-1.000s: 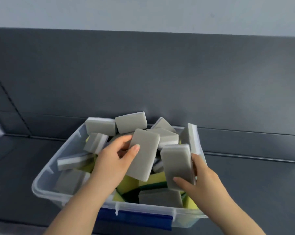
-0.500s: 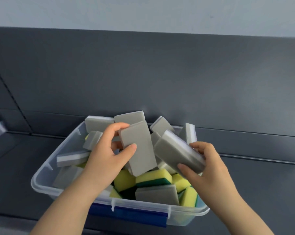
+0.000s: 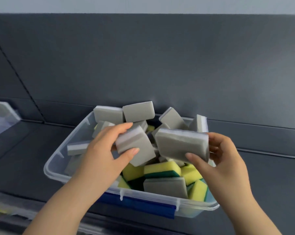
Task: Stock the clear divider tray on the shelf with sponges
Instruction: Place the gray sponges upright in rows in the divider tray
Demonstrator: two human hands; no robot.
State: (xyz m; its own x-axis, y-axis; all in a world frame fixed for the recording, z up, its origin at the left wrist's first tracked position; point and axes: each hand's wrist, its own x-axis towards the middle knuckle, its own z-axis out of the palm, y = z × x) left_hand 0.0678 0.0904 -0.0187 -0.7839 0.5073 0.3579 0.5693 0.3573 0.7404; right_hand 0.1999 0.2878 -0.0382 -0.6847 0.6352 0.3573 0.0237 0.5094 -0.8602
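Observation:
A clear plastic bin (image 3: 56, 160) with a blue front latch stands on the dark shelf, heaped with several grey-and-white sponges and yellow-green sponges (image 3: 162, 169). My left hand (image 3: 102, 153) grips one grey sponge (image 3: 136, 146) above the bin's middle. My right hand (image 3: 223, 160) holds a second grey sponge (image 3: 179, 143) tilted on its side, just right of the first. The two held sponges nearly touch. A clear tray (image 3: 2, 114) shows at the far left edge; whether it has dividers I cannot tell.
The dark grey shelf surface (image 3: 270, 175) stretches to both sides of the bin. A dark back panel (image 3: 160, 65) rises right behind it. Another clear container's rim (image 3: 11, 212) shows below the shelf's front edge at lower left.
Both hands have lifted their grey sponges out of the heap. The right sponge turned from upright to lying on its long side, and the yellow-green sponges beneath came into sight.

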